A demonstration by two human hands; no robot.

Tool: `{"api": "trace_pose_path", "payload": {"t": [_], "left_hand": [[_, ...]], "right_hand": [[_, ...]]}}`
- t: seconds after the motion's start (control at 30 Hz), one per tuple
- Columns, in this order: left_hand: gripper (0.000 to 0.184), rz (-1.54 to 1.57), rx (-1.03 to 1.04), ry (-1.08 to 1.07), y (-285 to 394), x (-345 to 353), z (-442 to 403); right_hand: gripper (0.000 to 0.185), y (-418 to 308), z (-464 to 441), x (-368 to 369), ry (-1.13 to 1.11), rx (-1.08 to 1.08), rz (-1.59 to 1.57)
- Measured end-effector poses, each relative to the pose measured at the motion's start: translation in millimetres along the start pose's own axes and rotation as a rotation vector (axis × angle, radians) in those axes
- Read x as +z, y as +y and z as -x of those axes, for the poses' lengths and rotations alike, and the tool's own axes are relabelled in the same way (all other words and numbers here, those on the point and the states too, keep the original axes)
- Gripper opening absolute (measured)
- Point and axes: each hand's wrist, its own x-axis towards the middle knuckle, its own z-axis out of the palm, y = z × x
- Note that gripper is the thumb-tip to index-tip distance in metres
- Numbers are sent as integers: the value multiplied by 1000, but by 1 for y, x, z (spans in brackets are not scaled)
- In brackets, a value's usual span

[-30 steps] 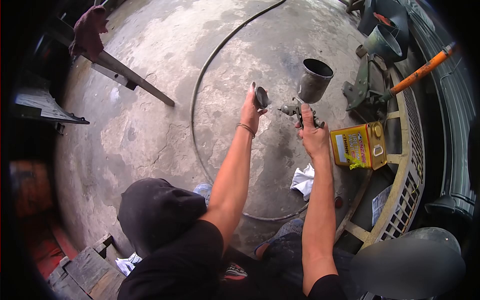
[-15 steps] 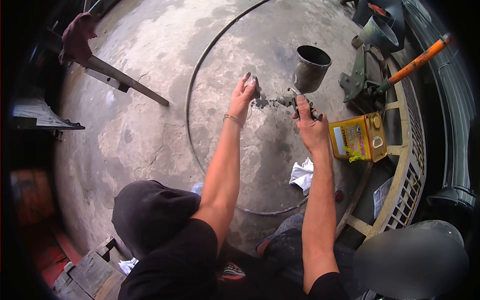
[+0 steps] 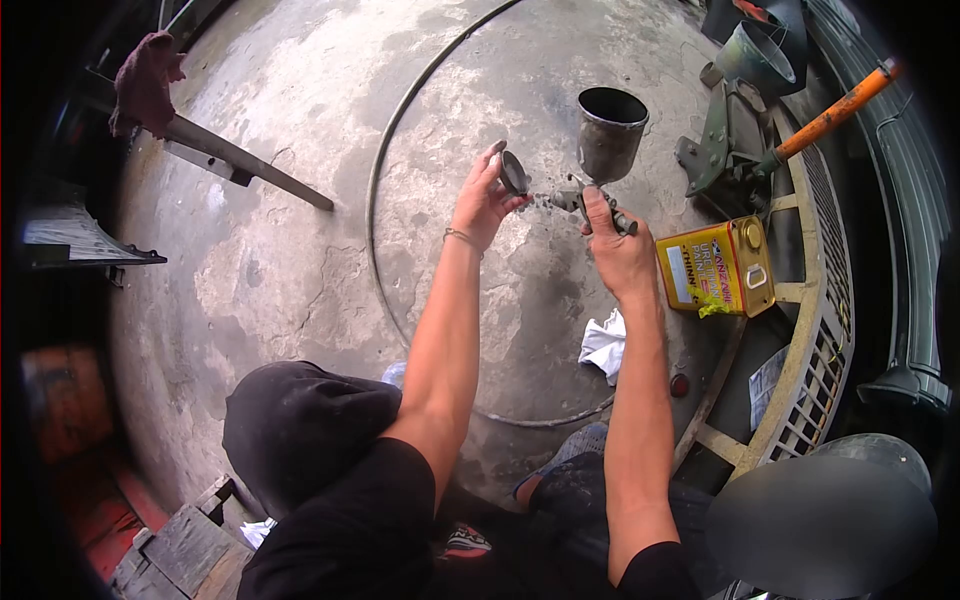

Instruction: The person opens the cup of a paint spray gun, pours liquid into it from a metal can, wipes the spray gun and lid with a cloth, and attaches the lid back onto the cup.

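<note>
A small dark round lid (image 3: 513, 174) is held by my left hand (image 3: 483, 208), its hollow side turned toward the spray gun. The fingers are curved around the lid's edge. My right hand (image 3: 620, 245) grips the spray gun (image 3: 570, 201), thumb on top, with its nozzle pointing left at the lid. A dark metal cup (image 3: 610, 140) sits on top of the gun, open at its mouth. Dark drops or spray show between the nozzle and the lid.
A yellow thinner can (image 3: 713, 268) stands right of my right hand, beside a metal frame (image 3: 800, 350). A white cloth (image 3: 604, 346) and a hose (image 3: 373, 200) lie on the floor. A jack with an orange handle (image 3: 835, 113) and a bucket (image 3: 755, 60) are at the upper right.
The lid and my left hand have shifted left and slightly up, and the lid has tilted and turned back. The gun and cup have moved slightly up and left. Dark spray has appeared at the nozzle.
</note>
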Motion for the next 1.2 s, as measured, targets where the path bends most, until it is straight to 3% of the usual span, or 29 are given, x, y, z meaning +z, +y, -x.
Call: {"api": "trace_pose_path", "payload": {"t": [0.17,0.37,0.77,1.2], "left_hand": [[49,37,7,22,-2,1,-1],[58,74,-3,113,-20,-11,-8],[35,-185,124,178,-30,-10,-12],[48,-216,136,136,-32,0,-7]], "right_hand": [[83,-2,-1,-2,-35,0,-10],[81,-6,0,2,-12,3,-58],[80,-9,3,8,-21,-42,15],[79,-5,1,14,14,-46,41]]}}
